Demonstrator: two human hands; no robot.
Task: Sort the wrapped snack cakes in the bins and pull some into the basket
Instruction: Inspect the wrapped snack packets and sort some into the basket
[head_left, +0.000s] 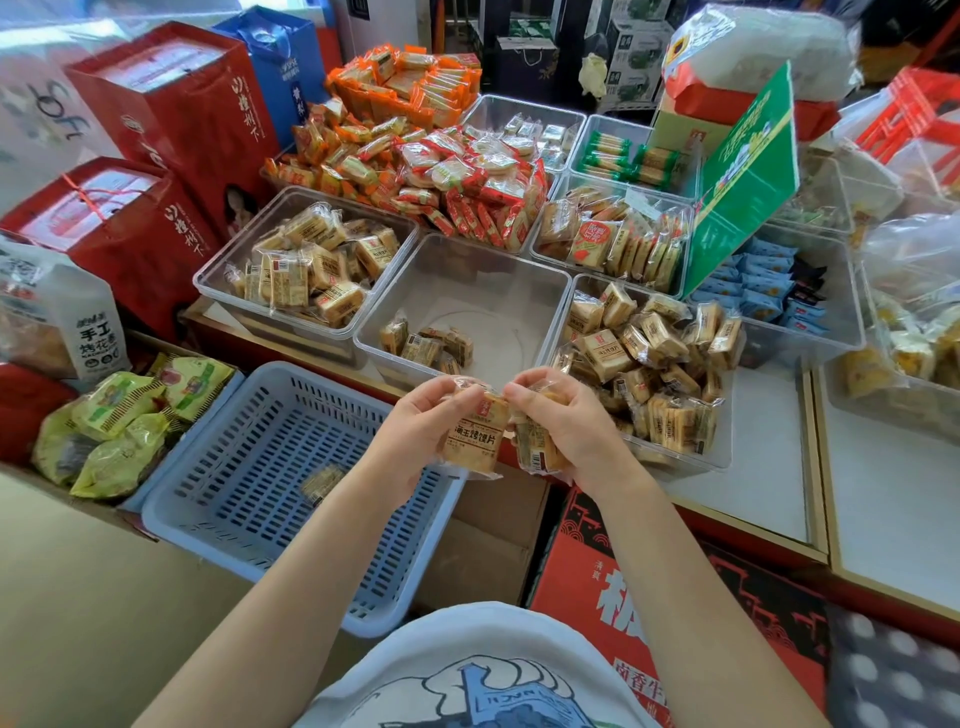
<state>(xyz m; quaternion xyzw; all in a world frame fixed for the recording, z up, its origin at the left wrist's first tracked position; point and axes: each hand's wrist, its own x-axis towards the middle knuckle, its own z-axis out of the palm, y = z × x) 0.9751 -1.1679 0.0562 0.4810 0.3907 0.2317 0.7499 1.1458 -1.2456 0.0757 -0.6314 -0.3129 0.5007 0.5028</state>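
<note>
Left hand (423, 415) pinches a wrapped cake (475, 436) by its upper edge, fingers curled on the wrapper. This cake hangs upright, its long axis running up and down, with the printed label facing the camera. Left of and below this hand is the basket (208, 530), blue and slotted; one cake (322, 483) already lies on its floor, just under the left wrist. So the basket lies down and to the left of the held cakes, and the left hand is the nearer one to it. I judge that a short lowering to the left would bring the cake over the basket's open top.

Right hand (566, 431) is touching the left one at the fingertips and grips a second cake (535, 447), its fingers curled around the wrapper. The two cakes touch each other between the hands.

Beyond the hands is a bin (415, 291) with only a few cakes in its near corner. Further left of it stands a fuller bin (218, 270), and right of the right hand is another bin (722, 457), heaped with the same kind of cakes.
</note>
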